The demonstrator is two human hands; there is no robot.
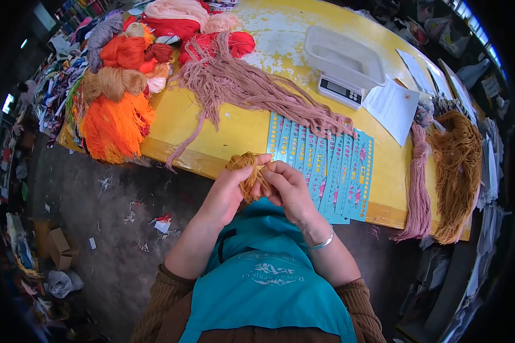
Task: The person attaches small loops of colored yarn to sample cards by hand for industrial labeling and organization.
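Note:
A small bundle of golden-brown thread (247, 178) is held up in front of the apron, just off the table's front edge. My left hand (230, 191) wraps round it from the left, thumb on top. From the right, my right hand (289, 187) pinches at strands of the same bundle with thumb and forefinger; the fingertips partly cover what they grip. Beside the right hand lie turquoise punched cards (326, 188), overlapping in a row on the table. A long dusty-pink hank of thread (257, 88) stretches over the cards' upper ends.
The yellow table (177, 128) carries a pile of orange thread (117, 128) and other coloured skeins at left. A digital scale (342, 91) with a clear plastic tray (343, 57) stands behind. Paper sheets (392, 106), a pink hank (419, 183) and a brown hank (456, 171) are at right.

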